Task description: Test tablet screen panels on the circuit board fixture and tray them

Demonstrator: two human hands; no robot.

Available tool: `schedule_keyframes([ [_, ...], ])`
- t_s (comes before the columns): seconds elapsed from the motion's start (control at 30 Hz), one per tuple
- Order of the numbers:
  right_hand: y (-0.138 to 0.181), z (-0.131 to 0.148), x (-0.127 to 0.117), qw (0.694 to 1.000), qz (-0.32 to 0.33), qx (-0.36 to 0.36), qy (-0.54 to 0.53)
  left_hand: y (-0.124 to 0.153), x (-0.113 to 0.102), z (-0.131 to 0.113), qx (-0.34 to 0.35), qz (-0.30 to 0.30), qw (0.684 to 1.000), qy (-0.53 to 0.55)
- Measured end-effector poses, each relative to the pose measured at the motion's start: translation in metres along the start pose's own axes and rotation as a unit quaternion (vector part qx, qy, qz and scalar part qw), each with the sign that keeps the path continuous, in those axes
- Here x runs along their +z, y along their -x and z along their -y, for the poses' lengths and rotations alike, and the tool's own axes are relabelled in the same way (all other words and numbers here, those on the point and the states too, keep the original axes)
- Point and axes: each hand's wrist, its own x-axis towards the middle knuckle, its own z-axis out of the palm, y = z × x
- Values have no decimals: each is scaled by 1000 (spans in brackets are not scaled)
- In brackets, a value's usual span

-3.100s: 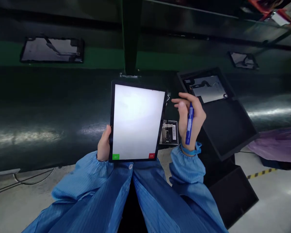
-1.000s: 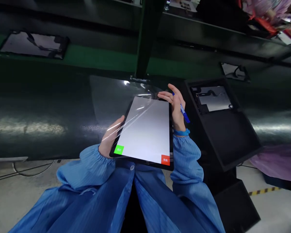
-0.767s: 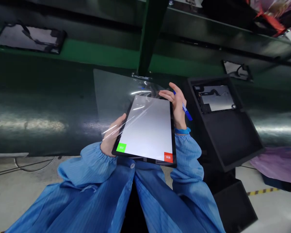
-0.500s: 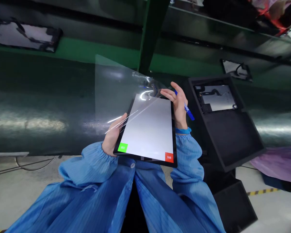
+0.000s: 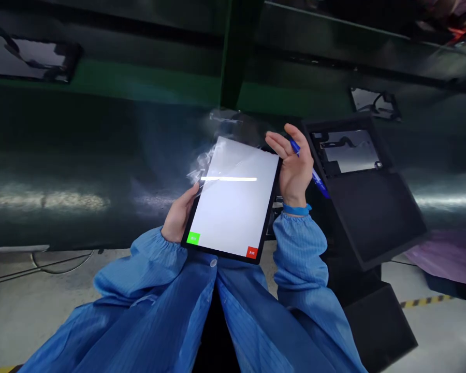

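Hands first: what has each one got?

The left hand (image 5: 177, 217) grips the lower left edge of a tablet (image 5: 233, 197), with its thumb and fingers curled around the side. The right hand (image 5: 294, 166) is closed around a blue marker pen (image 5: 314, 173), with the pen's tip and end showing on either side and the fingers loosely spread.

Where's the tablet?

Held up in front of the person, above the blue sleeves (image 5: 147, 290), and tilted, with its white screen facing up. A green button (image 5: 193, 238) sits in its lower left corner and a red one (image 5: 251, 253) in the lower right. The right hand is just beside the upper right corner.

Anything on the screen?

A clear film (image 5: 204, 168) bunches at the upper left corner. It's too blurred to tell exactly how it lies.

And beyond the hands?

An open black case (image 5: 367, 217) stands to the right of the right hand, with a display panel (image 5: 345, 147) in its upper part. Two more panels lie along the far edge of the dark green surface (image 5: 81, 155), one toward each side.
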Motion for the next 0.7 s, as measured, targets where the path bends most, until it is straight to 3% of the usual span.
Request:
schedule_keyframes([
  [0.17, -1, 0, -24, 993, -107, 48, 5, -1, -10, 5, -2, 10, 1000, -22],
  [0.27, 4, 20, -41, 970, -235, 65, 16, -1, -13, 6, 18, -2, 1000, -24],
  [0.33, 13, 41, -47, 963, -265, 57, 7, -1, -13, 6, 37, -1, 999, -27],
  [0.37, 18, 52, -47, 971, -234, 46, 7, -1, -13, 7, 46, 1, 998, -29],
  [0.43, 27, 74, -42, 996, -83, -1, 32, -1, -11, 7, 62, 3, 997, -33],
  [0.53, 36, 94, -23, 979, 154, -95, 99, -2, -10, 9, 83, 6, 996, -31],
  [0.6, 41, 96, -8, 959, 217, -119, 142, -2, -11, 9, 89, 8, 996, -31],
  [0.7, 53, 89, 9, 942, 224, -148, 199, -2, -15, 8, 96, 19, 995, -36],
])
